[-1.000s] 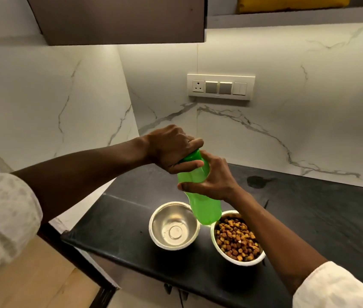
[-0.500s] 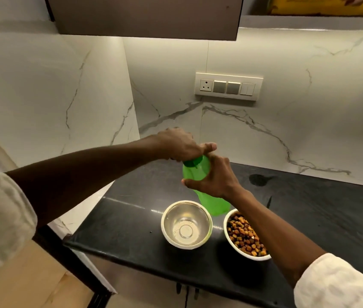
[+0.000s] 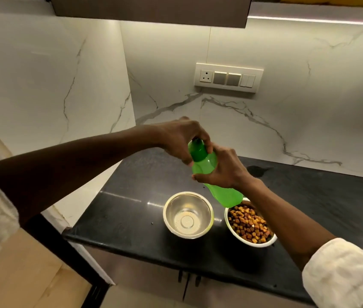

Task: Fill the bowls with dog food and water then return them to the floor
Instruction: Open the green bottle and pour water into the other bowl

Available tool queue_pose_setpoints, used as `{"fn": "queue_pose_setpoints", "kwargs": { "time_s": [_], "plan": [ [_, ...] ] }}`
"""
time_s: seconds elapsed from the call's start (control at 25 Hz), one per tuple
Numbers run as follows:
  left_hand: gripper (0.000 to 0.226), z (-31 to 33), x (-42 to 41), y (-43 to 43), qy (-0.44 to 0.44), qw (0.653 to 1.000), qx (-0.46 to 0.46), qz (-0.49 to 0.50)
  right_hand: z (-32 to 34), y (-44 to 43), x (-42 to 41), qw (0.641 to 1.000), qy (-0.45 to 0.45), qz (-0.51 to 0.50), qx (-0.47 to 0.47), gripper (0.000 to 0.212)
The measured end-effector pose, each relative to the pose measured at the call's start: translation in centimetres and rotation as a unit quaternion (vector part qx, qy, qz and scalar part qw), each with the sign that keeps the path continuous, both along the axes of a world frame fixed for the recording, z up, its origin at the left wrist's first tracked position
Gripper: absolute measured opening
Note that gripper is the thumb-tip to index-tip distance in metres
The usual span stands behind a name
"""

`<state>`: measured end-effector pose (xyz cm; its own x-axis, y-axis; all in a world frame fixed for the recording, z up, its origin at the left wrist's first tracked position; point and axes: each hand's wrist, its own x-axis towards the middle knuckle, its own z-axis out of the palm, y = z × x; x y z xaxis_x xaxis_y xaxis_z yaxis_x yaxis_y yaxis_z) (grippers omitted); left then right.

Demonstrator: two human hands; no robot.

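- The left hand [image 3: 182, 138] sat palm-down over the top of the green bottle [image 3: 222, 193] a second ago. Now its fingertips pinch the cap [image 3: 197, 151], so more of the cap shows.
- The cap is on the neck. Whether it has loosened at all is hard to tell from this angle, since the fingers cover its far side.
- The right hand [image 3: 225, 172] keeps its fingers wrapped round the bottle's upper body and holds it in the air, tilted, with the cap leaning left and the base hanging over the near edge of the food bowl [image 3: 262, 243].
- The bottle leans more than it did a second ago.
- Both bowls stand side by side on the dark counter [image 3: 120, 210], as before. The right one is heaped with kibble [image 3: 248, 224], and the steel bowl [image 3: 176, 210] on the left looks dry.
- So the food half is done and the water half is at the cap-opening step. Pouring and the return to the floor are not yet done.
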<state>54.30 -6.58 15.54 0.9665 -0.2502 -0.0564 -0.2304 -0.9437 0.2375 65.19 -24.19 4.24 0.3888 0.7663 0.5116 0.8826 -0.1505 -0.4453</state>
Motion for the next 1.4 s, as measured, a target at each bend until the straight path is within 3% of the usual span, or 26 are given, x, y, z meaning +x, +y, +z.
{"fn": "queue_pose_setpoints", "kwargs": {
  "time_s": [0.04, 0.16, 0.24, 0.36, 0.48, 0.6, 0.68, 0.84, 1.0, 1.08, 1.2, 1.4],
  "plan": [
    [0.05, -0.6, 0.2, -0.1, -0.01, 0.999, 0.001, 0.043, -0.1, 0.0, -0.1, 1.0, -0.001, 0.002, -0.011, 0.077],
    [0.049, -2.0, 0.7, -0.4, 0.046, 0.961, -0.135, 0.237, -0.8, -0.4, -0.2, 0.999, -0.01, 0.013, -0.04, 0.081],
    [0.058, -3.1, 0.7, -0.2, -0.002, 0.955, -0.093, 0.282, -0.9, -0.9, -0.1, 0.998, -0.019, 0.015, -0.053, 0.083],
    [0.05, -4.7, 0.6, 0.0, -0.125, 0.975, -0.085, 0.16, -0.7, -1.3, 0.1, 0.996, -0.041, 0.025, -0.071, 0.083],
    [0.076, -5.9, 0.2, -1.0, -0.074, 0.99, -0.119, 0.028, -0.8, -1.5, 0.1, 0.995, -0.046, 0.044, -0.079, 0.078],
    [0.065, -7.4, 0.0, -1.6, -0.099, 0.984, -0.122, 0.081, -1.1, -1.9, 0.1, 0.99, -0.061, 0.053, -0.114, 0.08],
    [0.054, -7.7, 0.1, -1.8, -0.054, 0.96, -0.203, 0.184, -1.3, -2.1, -0.1, 0.989, -0.064, 0.046, -0.126, 0.081],
    [0.042, -8.2, 0.6, -2.5, 0.065, 0.864, -0.348, 0.357, -1.4, -2.2, -0.3, 0.987, -0.059, 0.048, -0.14, 0.084],
    [0.045, -7.7, 0.5, -2.3, 0.149, 0.765, -0.474, 0.409, -1.2, -2.0, -0.3, 0.986, -0.06, 0.04, -0.15, 0.086],
    [0.048, -7.6, 0.2, -1.8, 0.178, 0.748, -0.488, 0.413, -1.4, -2.2, -0.2, 0.984, -0.065, 0.037, -0.163, 0.091],
    [0.046, -8.3, -0.6, -0.2, 0.157, 0.735, -0.513, 0.415, -1.9, -2.7, 0.4, 0.979, -0.065, 0.034, -0.191, 0.092],
    [0.044, -12.3, -2.5, 1.4, 0.155, 0.726, -0.497, 0.45, -3.5, -3.1, 1.1, 0.949, -0.076, 0.029, -0.303, 0.095]
  ]
}}
